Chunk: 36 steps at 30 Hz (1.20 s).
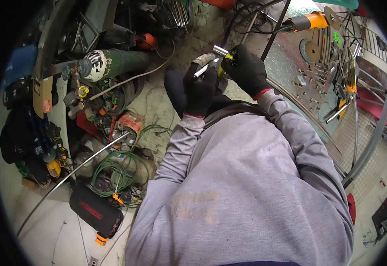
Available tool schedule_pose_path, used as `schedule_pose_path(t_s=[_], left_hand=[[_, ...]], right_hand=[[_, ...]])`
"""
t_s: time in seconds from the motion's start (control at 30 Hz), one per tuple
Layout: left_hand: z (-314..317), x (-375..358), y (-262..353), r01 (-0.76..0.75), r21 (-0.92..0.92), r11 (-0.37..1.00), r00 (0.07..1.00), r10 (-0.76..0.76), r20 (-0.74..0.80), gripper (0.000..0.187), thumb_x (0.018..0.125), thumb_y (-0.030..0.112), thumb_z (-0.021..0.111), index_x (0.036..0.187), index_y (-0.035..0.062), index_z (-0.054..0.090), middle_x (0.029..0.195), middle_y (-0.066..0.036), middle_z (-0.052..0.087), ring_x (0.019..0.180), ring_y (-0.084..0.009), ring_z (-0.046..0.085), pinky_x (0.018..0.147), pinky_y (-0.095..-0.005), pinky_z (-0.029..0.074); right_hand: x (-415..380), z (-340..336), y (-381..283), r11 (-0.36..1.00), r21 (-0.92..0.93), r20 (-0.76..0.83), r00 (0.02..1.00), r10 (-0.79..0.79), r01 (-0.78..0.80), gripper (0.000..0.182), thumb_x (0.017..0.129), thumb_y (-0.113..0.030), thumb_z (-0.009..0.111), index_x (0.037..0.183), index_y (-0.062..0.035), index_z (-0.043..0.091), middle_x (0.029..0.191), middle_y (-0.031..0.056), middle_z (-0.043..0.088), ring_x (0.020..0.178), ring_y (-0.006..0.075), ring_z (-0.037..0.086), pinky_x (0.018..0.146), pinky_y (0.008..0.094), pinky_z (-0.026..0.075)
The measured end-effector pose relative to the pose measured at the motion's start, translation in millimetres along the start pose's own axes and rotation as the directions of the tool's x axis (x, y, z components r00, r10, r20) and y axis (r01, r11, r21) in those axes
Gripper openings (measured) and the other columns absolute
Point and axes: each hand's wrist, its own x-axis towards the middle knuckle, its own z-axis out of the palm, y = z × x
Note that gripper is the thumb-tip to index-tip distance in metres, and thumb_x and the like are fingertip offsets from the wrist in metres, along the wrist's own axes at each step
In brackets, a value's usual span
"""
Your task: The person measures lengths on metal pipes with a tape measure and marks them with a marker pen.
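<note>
**Inspector:** Now, the hands first. What does each hold?

**Assistant:** Both wear black gloves with red cuffs. The left hand [200, 88] is clenched around a slim silvery tool [201, 71], which pokes out above the knuckles and slants up to the right. The right hand [246, 71] is closed on a small metal piece with a yellow part [223, 53], held at its fingertips.

**Inspector:** Where do the two items sit relative to each other?

**Assistant:** Just beside one another, at the far centre of the view, in front of the person's chest. The tip of the silvery tool meets the yellow part between the hands; whether they truly touch, I cannot tell.

**Inspector:** Clothing?

**Assistant:** A grey sweatshirt [246, 190] fills the near half of the view, with faded lettering on the front.

**Inspector:** Surroundings on the left?

**Assistant:** A green gas cylinder [113, 62] lies on the floor, with regulators and fittings by its near end. Nearer, a coil of green hose [113, 173], and nearer still a black case with red lettering [96, 210]. A thin metal rod [69, 175] runs slantwise across that clutter.

**Inspector:** And on the right?

**Assistant:** A metal tabletop [291, 66] carries an orange angle grinder [309, 21] at its far edge, a loose grinding disc [311, 50] just near of it, and scattered small metal parts. Curved metal bars run along its near right side.
</note>
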Motion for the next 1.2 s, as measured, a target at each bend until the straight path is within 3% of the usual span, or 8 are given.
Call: schedule_pose_path(t_s=[0.17, 0.23, 0.37, 0.53, 0.6, 0.73, 0.8, 1.2], left_hand=[[-29, 33, -10, 0.08, -0.176, 0.981, 0.997, -0.079, 0.011, 0.02, 0.099, 0.006, 0.075, 0.118, 0.0003, 0.074, 0.106, -0.01, 0.081, 0.097, -0.0172, 0.077, 0.09, -0.0314, 0.061], [-33, 52, -16, 0.259, -0.507, 0.822, 0.96, -0.161, 0.228, 0.018, 0.102, 0.012, 0.076, 0.117, 0.0028, 0.076, 0.102, -0.004, 0.08, 0.094, -0.0132, 0.075, 0.087, -0.0292, 0.06], [-28, 93, -25, 0.365, -0.354, 0.861, 0.871, -0.182, 0.456, 0.021, 0.106, 0.021, 0.072, 0.115, 0.0019, 0.076, 0.1, -0.005, 0.079, 0.09, -0.0121, 0.074, 0.079, -0.0282, 0.058], [-2, 125, -40, 0.038, -0.306, 0.951, 0.864, 0.123, 0.489, 0.025, 0.104, 0.026, 0.073, 0.11, 0.0025, 0.079, 0.093, -0.011, 0.079, 0.08, -0.0179, 0.074, 0.072, -0.0345, 0.056], [2, 130, -43, 0.243, -0.223, 0.944, 0.759, -0.041, 0.65, 0.028, 0.103, 0.03, 0.073, 0.107, 0.0031, 0.08, 0.092, -0.012, 0.08, 0.081, -0.0207, 0.075, 0.073, -0.037, 0.057], [4, 134, -48, 0.226, -0.188, 0.956, 0.766, -0.055, 0.641, 0.03, 0.103, 0.032, 0.074, 0.106, 0.0027, 0.08, 0.092, -0.013, 0.08, 0.081, -0.0212, 0.076, 0.073, -0.0379, 0.058], [7, 135, -57, 0.192, -0.174, 0.966, 0.769, -0.038, 0.638, 0.027, 0.105, 0.023, 0.072, 0.114, -0.0009, 0.079, 0.096, -0.006, 0.08, 0.089, -0.0115, 0.071, 0.079, -0.0303, 0.055], [6, 142, -48, 0.243, -0.104, 0.964, 0.714, -0.105, 0.692, 0.031, 0.104, 0.028, 0.074, 0.112, -0.0019, 0.079, 0.092, -0.007, 0.078, 0.084, -0.0124, 0.071, 0.076, -0.0308, 0.055]], right_hand=[[-1, -1, -3, 1.0, 0.012, -0.023, 1.0, -0.008, 0.009, 0.034, 0.092, -0.035, 0.079, 0.106, -0.0104, 0.06, 0.086, 0.0178, 0.074, 0.078, 0.0429, 0.073, 0.067, 0.0538, 0.057], [-2, 1, -3, 1.0, -0.003, -0.05, 0.999, -0.022, 0.022, 0.033, 0.092, -0.034, 0.08, 0.104, -0.0101, 0.06, 0.085, 0.0173, 0.073, 0.077, 0.0424, 0.073, 0.067, 0.0535, 0.057], [-4, -2, -5, 0.999, -0.003, -0.069, 0.997, -0.046, 0.046, 0.034, 0.092, -0.034, 0.08, 0.103, -0.0094, 0.059, 0.082, 0.0158, 0.072, 0.077, 0.0404, 0.073, 0.067, 0.0526, 0.057], [-4, -1, -6, 0.997, -0.04, -0.096, 0.993, -0.071, 0.068, 0.034, 0.09, -0.033, 0.081, 0.101, -0.0086, 0.059, 0.085, 0.0152, 0.071, 0.081, 0.0386, 0.073, 0.07, 0.0513, 0.057], [-5, -2, -7, 0.997, -0.004, -0.082, 0.994, -0.073, 0.073, 0.034, 0.089, -0.031, 0.082, 0.1, -0.0085, 0.06, 0.087, 0.0144, 0.07, 0.084, 0.0382, 0.072, 0.072, 0.0506, 0.056], [-5, 2, -3, 0.994, 0.001, -0.14, 0.984, -0.111, 0.113, 0.033, 0.087, -0.029, 0.083, 0.099, -0.0093, 0.06, 0.085, 0.0131, 0.07, 0.083, 0.0373, 0.072, 0.073, 0.05, 0.056], [-5, 4, -2, 0.992, -0.007, -0.15, 0.981, -0.123, 0.123, 0.032, 0.086, -0.029, 0.083, 0.098, -0.0098, 0.06, 0.084, 0.0125, 0.069, 0.084, 0.0364, 0.071, 0.074, 0.049, 0.056], [-4, 3, -4, 0.994, 0.005, -0.125, 0.986, -0.108, 0.109, 0.031, 0.086, -0.027, 0.082, 0.105, -0.0094, 0.065, 0.09, 0.0138, 0.071, 0.09, 0.0371, 0.072, 0.079, 0.0493, 0.057]])
